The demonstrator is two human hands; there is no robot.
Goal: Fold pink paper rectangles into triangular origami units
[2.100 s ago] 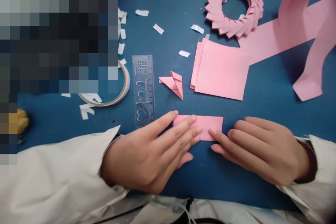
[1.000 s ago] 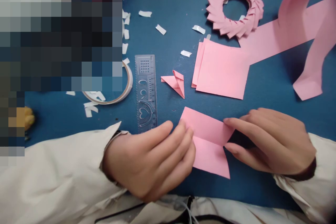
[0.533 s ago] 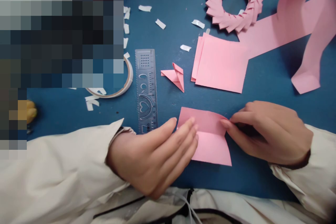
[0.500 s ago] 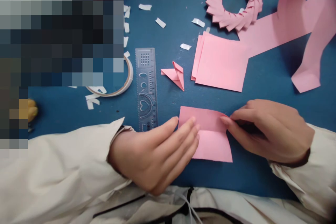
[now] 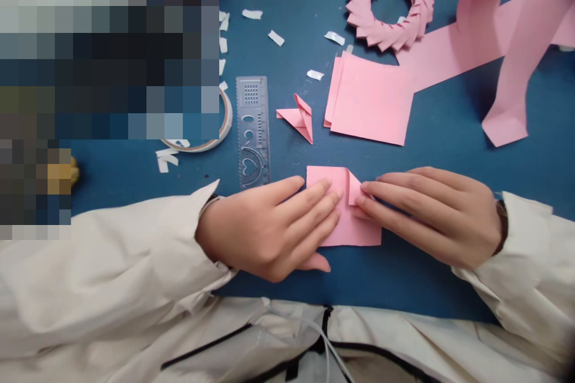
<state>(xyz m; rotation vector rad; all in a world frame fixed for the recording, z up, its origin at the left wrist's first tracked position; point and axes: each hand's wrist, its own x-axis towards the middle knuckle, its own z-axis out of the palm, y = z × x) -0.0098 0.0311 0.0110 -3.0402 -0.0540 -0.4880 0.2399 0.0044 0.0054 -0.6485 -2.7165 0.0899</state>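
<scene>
Pink paper sheet (image 5: 348, 224) lies flat on blue table (image 5: 449, 191), front centre, just below ruler (image 5: 252, 131) & small folded unit (image 5: 299, 119). L hand (image 5: 269, 227): fingers flat & spread, pinning sheet's left half. R hand (image 5: 431, 212): fingers together, pressing top-right corner folded down toward centre line. Neither hand grips; both press. Judgement: keep L hand firm so sheet can't slide, align corner edge w/ centre crease, then run fingertip along fold for sharp crease. Stack of squares (image 5: 371, 102) & finished ring (image 5: 390, 6) sit behind.
</scene>
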